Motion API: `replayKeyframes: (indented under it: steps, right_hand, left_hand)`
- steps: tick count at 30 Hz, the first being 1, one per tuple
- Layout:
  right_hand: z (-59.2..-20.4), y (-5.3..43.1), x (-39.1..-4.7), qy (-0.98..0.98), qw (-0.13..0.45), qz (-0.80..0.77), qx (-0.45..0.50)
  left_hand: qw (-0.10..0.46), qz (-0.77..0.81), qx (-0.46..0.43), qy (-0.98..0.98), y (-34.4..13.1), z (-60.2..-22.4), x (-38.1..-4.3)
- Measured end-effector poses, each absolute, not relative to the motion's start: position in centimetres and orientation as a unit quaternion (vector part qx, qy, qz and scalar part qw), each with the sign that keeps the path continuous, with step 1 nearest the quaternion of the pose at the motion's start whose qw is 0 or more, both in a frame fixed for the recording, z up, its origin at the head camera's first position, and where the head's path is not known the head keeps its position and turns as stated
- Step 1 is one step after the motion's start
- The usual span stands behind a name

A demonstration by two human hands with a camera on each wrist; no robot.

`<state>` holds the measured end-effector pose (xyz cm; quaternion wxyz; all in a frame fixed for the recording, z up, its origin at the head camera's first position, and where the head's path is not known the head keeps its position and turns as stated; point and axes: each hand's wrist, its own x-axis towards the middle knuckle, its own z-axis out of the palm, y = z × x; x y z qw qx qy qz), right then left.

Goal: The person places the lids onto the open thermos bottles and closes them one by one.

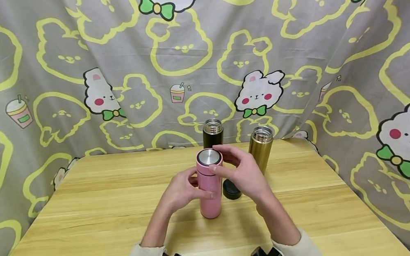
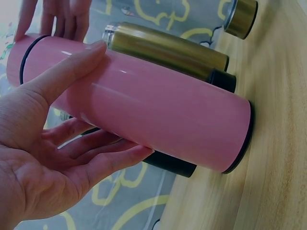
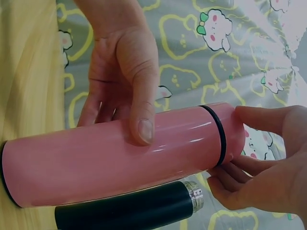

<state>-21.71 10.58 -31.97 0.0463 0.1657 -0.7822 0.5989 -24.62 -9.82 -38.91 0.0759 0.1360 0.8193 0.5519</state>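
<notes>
The left hand (image 1: 183, 190) grasps a pink vacuum flask (image 1: 209, 197) round the body, thumb across the near side and fingers behind it. The right hand (image 1: 244, 171) grips the flask's lid (image 1: 209, 156) between thumb and fingers. That lid is pink at the side, with a brushed-silver top, and sits on the flask above a thin black ring (image 1: 205, 173). The flask is upright, over the middle of the wood-grain table (image 1: 87, 217); whether its dark base touches the wood is hard to tell.

Just to the right of the flask, a black screw cap (image 1: 231, 189) lies on the table. Behind the flask stands a black vacuum flask (image 1: 213, 137), uncapped, its silver threaded neck bare. A gold vacuum flask (image 1: 260, 149), likewise uncapped, stands to the right, partly hidden by the right hand. The left wrist view shows a gold cap (image 2: 241, 18) on the tabletop, apart from the gold flask. Behind the table hangs a grey curtain (image 1: 138, 56) printed with yellow outlined animals and white rabbits in green bows.
</notes>
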Motion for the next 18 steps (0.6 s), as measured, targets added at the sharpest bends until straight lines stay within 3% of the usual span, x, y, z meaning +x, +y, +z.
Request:
replayKeyframes:
  steps: [8,18]
  right_hand:
    - [-32.29,9.77,-21.69,-0.803,0.124,0.565,0.144]
    - [-31.98,10.07,-21.65,-0.799,0.082,0.574,0.159]
  left_hand:
    - [0.074,0.549,0.131,0.822,-9.76,-38.80,-24.58]
    - [0.075,0.547,0.133,0.823,-9.68,-38.75,-24.66]
